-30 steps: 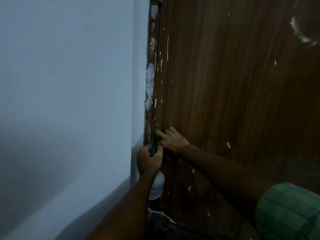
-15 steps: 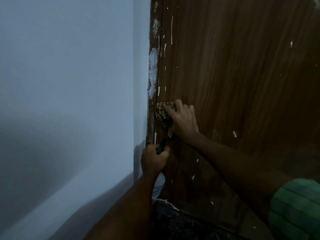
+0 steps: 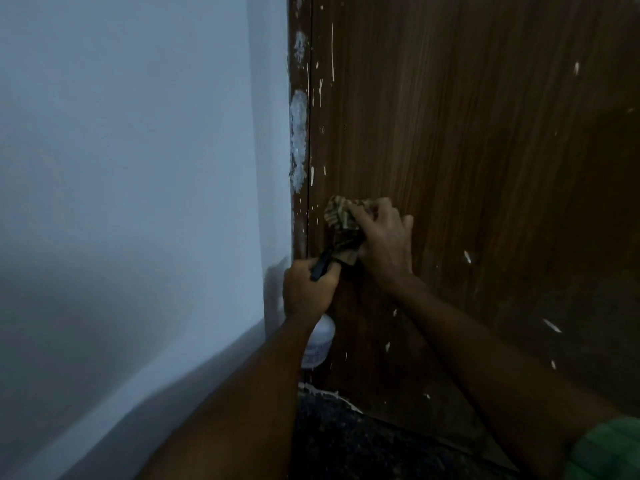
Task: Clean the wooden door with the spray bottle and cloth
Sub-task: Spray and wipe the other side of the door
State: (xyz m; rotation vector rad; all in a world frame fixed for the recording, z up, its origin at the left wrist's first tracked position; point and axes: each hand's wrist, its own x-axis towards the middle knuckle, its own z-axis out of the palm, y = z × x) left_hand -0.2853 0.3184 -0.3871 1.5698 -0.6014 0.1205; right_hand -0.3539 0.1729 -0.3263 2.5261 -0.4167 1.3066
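The dark brown wooden door (image 3: pixel 467 150), flecked with white paint, fills the right half of the view. My right hand (image 3: pixel 384 240) grips a bunched checked cloth (image 3: pixel 341 221) and presses it against the door near its left edge. Just below, my left hand (image 3: pixel 306 289) is wrapped round the black head of a spray bottle. The bottle's white body (image 3: pixel 320 344) hangs beneath the fist, close to the door frame.
A pale wall (image 3: pixel 138 168) takes up the left half. The door frame (image 3: pixel 298 133) carries white plaster patches. A dark speckled floor (image 3: pixel 346 438) lies at the door's foot. A green sleeve (image 3: pixel 609 452) shows at the bottom right.
My right hand with the cloth moved up the door's left edge from beside the spray bottle, then came slightly down again. My left hand stayed put on the bottle.
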